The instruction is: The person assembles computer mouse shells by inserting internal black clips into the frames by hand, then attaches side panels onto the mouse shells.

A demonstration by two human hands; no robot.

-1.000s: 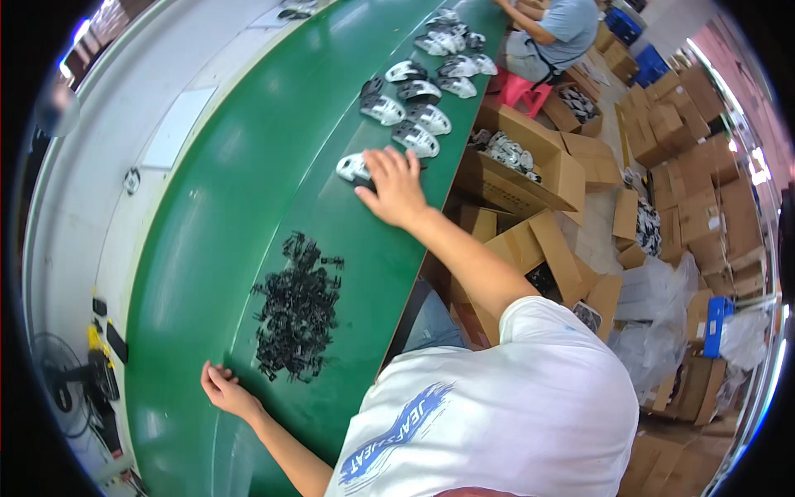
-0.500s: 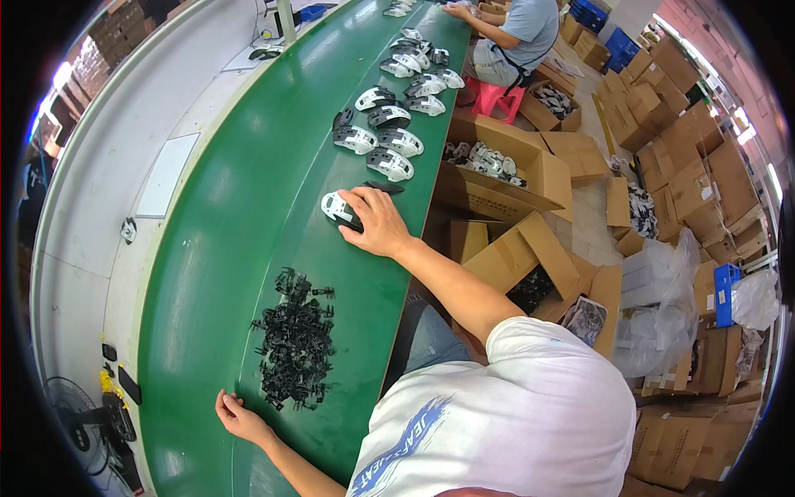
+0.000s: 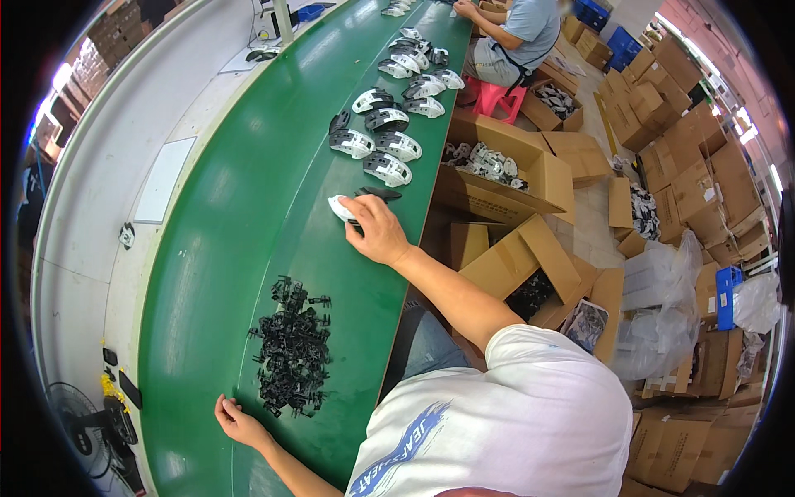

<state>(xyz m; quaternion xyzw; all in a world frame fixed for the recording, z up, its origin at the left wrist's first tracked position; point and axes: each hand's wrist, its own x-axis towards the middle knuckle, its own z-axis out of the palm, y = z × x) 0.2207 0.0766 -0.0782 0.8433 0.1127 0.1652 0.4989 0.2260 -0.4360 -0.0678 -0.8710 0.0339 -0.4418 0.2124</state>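
My right hand [image 3: 379, 234] is closed over a white-and-black mouse shell [image 3: 339, 207] on the green work surface, its fingers hiding most of it. Just beyond the knuckles lies a dark curved piece [image 3: 379, 193], partly covered by the hand. My left hand [image 3: 242, 424] rests near the lower left, fingers loosely bent and apart, with nothing visible in it. Beside it is a heap of small black plastic parts [image 3: 291, 352]. Farther along, several white-and-black mouse shells [image 3: 387, 169] stand in a loose group.
A co-worker [image 3: 530, 33] sits on a red stool [image 3: 494, 99] at the far end. Open cardboard boxes [image 3: 551, 174] with shells and black parts line the right side. At left are a white panel [image 3: 166, 178], a phone [image 3: 130, 388] and a fan [image 3: 79, 427].
My right hand has shifted slightly right with the mouse shell, and less of the shell's white top shows. My left hand stays almost where it was.
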